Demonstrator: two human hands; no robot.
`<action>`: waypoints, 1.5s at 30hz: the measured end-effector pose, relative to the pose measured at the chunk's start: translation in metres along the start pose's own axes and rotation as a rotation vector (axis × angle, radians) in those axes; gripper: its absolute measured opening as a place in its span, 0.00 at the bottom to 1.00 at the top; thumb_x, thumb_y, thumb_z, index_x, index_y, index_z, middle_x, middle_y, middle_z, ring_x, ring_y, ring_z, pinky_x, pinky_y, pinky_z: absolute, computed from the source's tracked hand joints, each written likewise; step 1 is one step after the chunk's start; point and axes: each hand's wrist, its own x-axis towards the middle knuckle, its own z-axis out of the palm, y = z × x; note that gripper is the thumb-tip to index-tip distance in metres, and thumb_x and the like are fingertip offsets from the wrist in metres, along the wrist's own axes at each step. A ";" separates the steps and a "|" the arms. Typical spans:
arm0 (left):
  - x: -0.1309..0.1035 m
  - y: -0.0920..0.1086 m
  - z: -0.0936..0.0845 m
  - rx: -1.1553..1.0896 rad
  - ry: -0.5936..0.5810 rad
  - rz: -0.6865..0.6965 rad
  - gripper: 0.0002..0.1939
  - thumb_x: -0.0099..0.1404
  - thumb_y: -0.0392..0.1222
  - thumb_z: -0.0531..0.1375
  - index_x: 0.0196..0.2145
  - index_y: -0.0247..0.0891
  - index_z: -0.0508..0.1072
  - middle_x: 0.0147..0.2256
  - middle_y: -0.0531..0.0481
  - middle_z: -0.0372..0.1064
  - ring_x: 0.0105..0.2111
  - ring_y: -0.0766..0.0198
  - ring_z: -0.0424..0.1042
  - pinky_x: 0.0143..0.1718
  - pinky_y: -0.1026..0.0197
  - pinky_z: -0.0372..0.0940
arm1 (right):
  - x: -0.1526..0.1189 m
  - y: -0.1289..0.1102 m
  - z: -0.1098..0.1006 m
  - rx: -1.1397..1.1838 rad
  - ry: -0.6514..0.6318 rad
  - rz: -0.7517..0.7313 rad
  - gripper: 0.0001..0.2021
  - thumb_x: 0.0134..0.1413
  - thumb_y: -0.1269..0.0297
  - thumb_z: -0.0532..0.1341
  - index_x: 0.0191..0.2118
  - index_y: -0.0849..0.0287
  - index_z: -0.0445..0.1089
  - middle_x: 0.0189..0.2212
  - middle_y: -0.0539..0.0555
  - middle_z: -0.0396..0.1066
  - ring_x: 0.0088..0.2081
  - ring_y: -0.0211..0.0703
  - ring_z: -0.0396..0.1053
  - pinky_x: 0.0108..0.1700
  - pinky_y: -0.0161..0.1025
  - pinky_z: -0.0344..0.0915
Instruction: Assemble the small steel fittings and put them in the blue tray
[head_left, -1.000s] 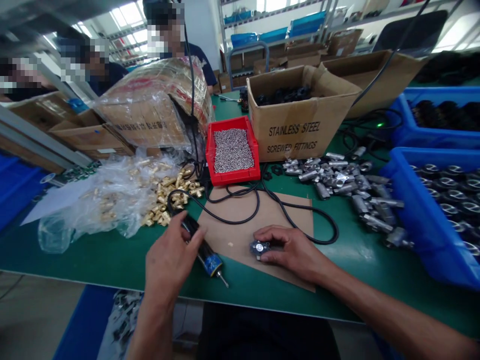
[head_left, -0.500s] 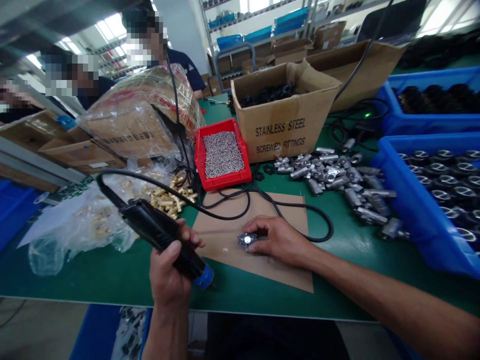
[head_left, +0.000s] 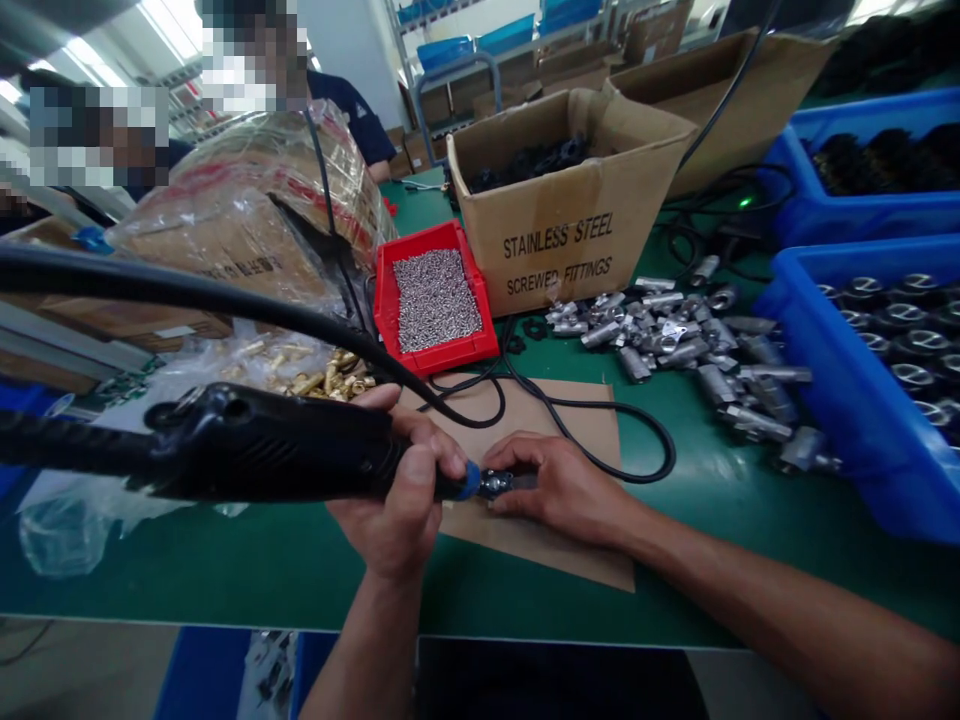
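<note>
My left hand (head_left: 401,480) is wrapped round a black corded electric screwdriver (head_left: 277,445) with a blue collar at its nose. The tool lies nearly level, its tip pointing right. Close to that tip, my right hand (head_left: 551,485) pinches a small dark metal fitting (head_left: 495,484) between thumb and fingers, just above a flat cardboard sheet (head_left: 555,550). The nose of the screwdriver meets the fitting's left side; whether a screw sits there is hidden.
A red bin (head_left: 439,300) of small metal pieces stands behind the hands. A carton (head_left: 562,230) and loose silver fittings (head_left: 682,340) lie beyond. Blue crates (head_left: 847,420) line the right; brass parts (head_left: 322,375) and plastic bags lie left. A black cable (head_left: 660,450) loops over the cardboard.
My left hand has brought the screwdriver rightward and swung it from slanting down to nearly level, its tip now at the fitting. My right hand stays by the cardboard, holding the fitting.
</note>
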 end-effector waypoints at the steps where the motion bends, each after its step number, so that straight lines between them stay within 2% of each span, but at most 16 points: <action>1: -0.001 -0.002 -0.001 0.010 -0.004 -0.005 0.18 0.61 0.34 0.60 0.49 0.38 0.67 0.26 0.57 0.65 0.20 0.68 0.68 0.23 0.61 0.70 | 0.000 -0.001 0.000 -0.006 0.002 0.001 0.14 0.43 0.68 0.72 0.40 0.58 0.76 0.39 0.53 0.74 0.41 0.44 0.71 0.46 0.41 0.66; 8: -0.007 -0.004 -0.006 0.078 -0.044 -0.005 0.16 0.61 0.36 0.61 0.47 0.40 0.66 0.26 0.57 0.63 0.21 0.69 0.68 0.25 0.61 0.70 | 0.000 -0.004 0.003 -0.018 0.017 0.002 0.13 0.43 0.70 0.71 0.38 0.57 0.76 0.37 0.52 0.74 0.39 0.44 0.70 0.44 0.41 0.66; 17: -0.012 -0.008 -0.005 0.063 -0.056 -0.003 0.13 0.62 0.32 0.59 0.45 0.38 0.65 0.26 0.57 0.63 0.20 0.68 0.67 0.23 0.61 0.68 | -0.001 -0.004 0.005 0.011 0.018 0.012 0.12 0.43 0.72 0.71 0.38 0.58 0.76 0.37 0.53 0.74 0.39 0.44 0.70 0.44 0.41 0.66; 22: -0.009 -0.008 -0.005 0.072 -0.023 -0.032 0.15 0.61 0.33 0.60 0.46 0.38 0.65 0.25 0.57 0.64 0.21 0.68 0.68 0.24 0.62 0.69 | -0.001 -0.005 0.005 0.026 0.013 0.013 0.13 0.43 0.71 0.71 0.39 0.59 0.76 0.38 0.53 0.74 0.40 0.44 0.71 0.44 0.41 0.66; 27: -0.003 -0.001 0.003 0.024 0.032 -0.004 0.15 0.61 0.33 0.59 0.47 0.38 0.65 0.23 0.58 0.64 0.20 0.69 0.66 0.23 0.62 0.68 | -0.002 -0.003 0.005 0.022 0.008 -0.001 0.13 0.45 0.69 0.71 0.40 0.57 0.76 0.39 0.53 0.74 0.41 0.44 0.71 0.46 0.41 0.65; 33: -0.005 -0.009 0.005 0.044 0.053 -0.003 0.15 0.61 0.32 0.59 0.46 0.38 0.66 0.24 0.58 0.65 0.20 0.68 0.67 0.24 0.61 0.68 | -0.002 -0.001 0.005 0.034 0.006 0.001 0.13 0.45 0.69 0.70 0.40 0.57 0.76 0.39 0.52 0.74 0.41 0.44 0.71 0.46 0.41 0.66; 45: -0.008 -0.017 0.005 0.111 -0.018 -0.005 0.15 0.62 0.32 0.60 0.46 0.39 0.64 0.25 0.57 0.65 0.21 0.69 0.69 0.26 0.62 0.70 | 0.000 -0.003 0.004 0.002 0.009 -0.018 0.12 0.43 0.71 0.71 0.38 0.58 0.75 0.37 0.52 0.74 0.39 0.43 0.70 0.43 0.39 0.65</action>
